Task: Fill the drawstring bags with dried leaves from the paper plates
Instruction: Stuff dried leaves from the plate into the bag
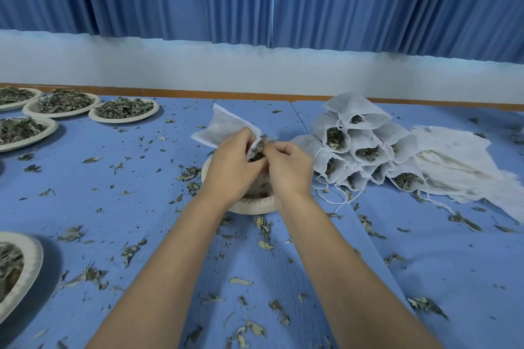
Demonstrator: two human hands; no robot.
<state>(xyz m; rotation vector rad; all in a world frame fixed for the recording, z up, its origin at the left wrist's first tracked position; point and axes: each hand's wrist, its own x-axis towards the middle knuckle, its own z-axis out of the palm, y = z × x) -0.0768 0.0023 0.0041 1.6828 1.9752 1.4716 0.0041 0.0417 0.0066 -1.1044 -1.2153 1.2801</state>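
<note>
Near the middle of the table, our left hand (231,168) curls around the mouth of a white drawstring bag (224,126), holding it tilted up above a paper plate (252,207). Our right hand (289,171) is bunched just beside it, its fingertips pinching a clump of dried leaves (259,147) at the bag's opening. Toward the right side lies a stack of filled bags (357,147), mouths facing us, with a heap of flat empty bags (459,167) touching it on its right. Along the far left edge we see four plates of leaves (124,121), and another plate (32,258) sits at the near left edge. Loose leaf bits (266,244) litter the blue table (147,207).
</note>
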